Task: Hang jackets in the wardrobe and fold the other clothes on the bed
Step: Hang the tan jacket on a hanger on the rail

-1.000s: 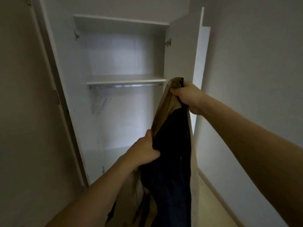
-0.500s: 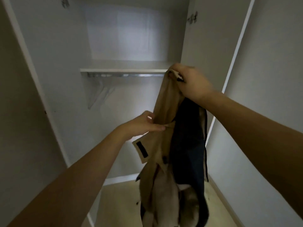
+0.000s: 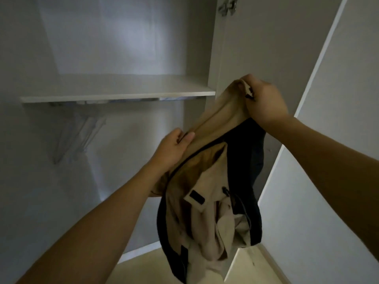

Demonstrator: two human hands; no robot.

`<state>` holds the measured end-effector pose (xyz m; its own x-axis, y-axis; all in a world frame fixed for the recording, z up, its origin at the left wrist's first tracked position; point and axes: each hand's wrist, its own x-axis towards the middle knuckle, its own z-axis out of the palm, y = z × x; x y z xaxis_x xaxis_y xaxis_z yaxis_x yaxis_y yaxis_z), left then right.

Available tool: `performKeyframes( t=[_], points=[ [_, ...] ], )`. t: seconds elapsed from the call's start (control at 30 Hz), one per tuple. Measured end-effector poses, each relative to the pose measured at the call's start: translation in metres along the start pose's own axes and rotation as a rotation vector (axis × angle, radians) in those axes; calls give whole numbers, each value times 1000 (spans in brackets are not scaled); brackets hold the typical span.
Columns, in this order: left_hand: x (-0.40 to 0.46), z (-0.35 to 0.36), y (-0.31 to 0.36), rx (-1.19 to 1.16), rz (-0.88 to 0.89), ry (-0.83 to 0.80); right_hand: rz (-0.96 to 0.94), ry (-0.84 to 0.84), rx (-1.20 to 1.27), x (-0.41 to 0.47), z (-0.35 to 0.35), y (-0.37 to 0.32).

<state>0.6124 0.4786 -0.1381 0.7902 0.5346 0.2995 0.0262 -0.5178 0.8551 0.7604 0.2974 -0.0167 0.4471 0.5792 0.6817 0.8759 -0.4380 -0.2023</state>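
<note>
While the wardrobe point(image 3: 114, 48) stands open with nothing yet hung in it, the task looks to be at an early stage. Its white shelf point(image 3: 114, 90) runs across the middle of the opening, and the metal rail point(image 3: 143, 99) sits just under the shelf's front edge. No garment hangs from that rail. At the rail's left end a few pale hangers point(image 3: 82, 136) hang bunched together, all of them bare. The open door point(image 3: 276, 48) stands at the right side, with its hinge point(image 3: 226, 6) at the upper corner.

The jacket point(image 3: 207, 201), tan with a dark lining, is held up in the air in front of the wardrobe's right side, below shelf level and well apart from the hangers. It droops in a loose bundle, partly inside out, and no hanger is in it. The right hand point(image 3: 264, 101) grips a bunched top edge of the jacket, fingers curled tightly round the cloth, near the right end of the shelf. The left hand point(image 3: 174, 148) pinches a fold of tan cloth lower down, thumb on top.

Judging from this, the jacket needs sorting out, putting on a hanger and hooking on the rail. The bed and the other clothes are out of view, so how far the folding has got cannot be told.
</note>
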Motion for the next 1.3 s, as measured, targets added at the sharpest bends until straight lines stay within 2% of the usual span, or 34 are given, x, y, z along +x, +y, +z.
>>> performKeyframes(
  t=[0.07,0.13,0.17,0.27,0.37,0.43,0.5,0.6,0.7,0.77,0.83,0.9,0.93,1.0,1.1,1.17,1.2,1.27,1.3],
  points=[
    [16,-15,-4,161,18,-134,93,51,2,15,22,21],
    [32,-21,-19,340,-65,-325,115,50,19,34,43,30],
    [42,-21,-30,430,-115,-333,102,34,33,44,55,31],
    [72,-27,-63,532,-222,-109,124,12,126,71,88,29],
    [94,-39,-82,370,-270,124,245,-60,263,95,108,38],
    [109,-52,-84,297,-288,175,284,-117,330,102,116,48],
    [122,-65,-75,345,-279,179,348,-154,481,108,120,54],
    [136,-81,-57,553,-272,280,459,-231,816,120,121,61],
    [144,-91,-41,748,-292,318,469,-284,937,134,118,66],
    [152,-97,-38,610,-299,346,406,-279,890,137,115,64],
    [161,-100,-37,437,-303,471,281,-249,647,138,112,63],
    [168,-101,-33,377,-288,525,219,-248,454,136,108,68],
    [170,-100,-31,328,-276,536,236,-287,500,133,105,69],
    [171,-97,-22,181,-277,571,284,-457,793,125,97,66],
    [171,-95,-3,-258,-333,682,201,-786,1180,109,86,56],
    [167,-93,11,-604,-372,621,90,-1046,1245,102,78,52],
    [166,-93,16,-684,-367,548,31,-1166,1222,100,75,51],
    [168,-93,22,-644,-365,359,7,-1257,1088,101,77,57],
    [168,-92,26,-594,-348,265,41,-1213,987,105,83,61]
  ],
)
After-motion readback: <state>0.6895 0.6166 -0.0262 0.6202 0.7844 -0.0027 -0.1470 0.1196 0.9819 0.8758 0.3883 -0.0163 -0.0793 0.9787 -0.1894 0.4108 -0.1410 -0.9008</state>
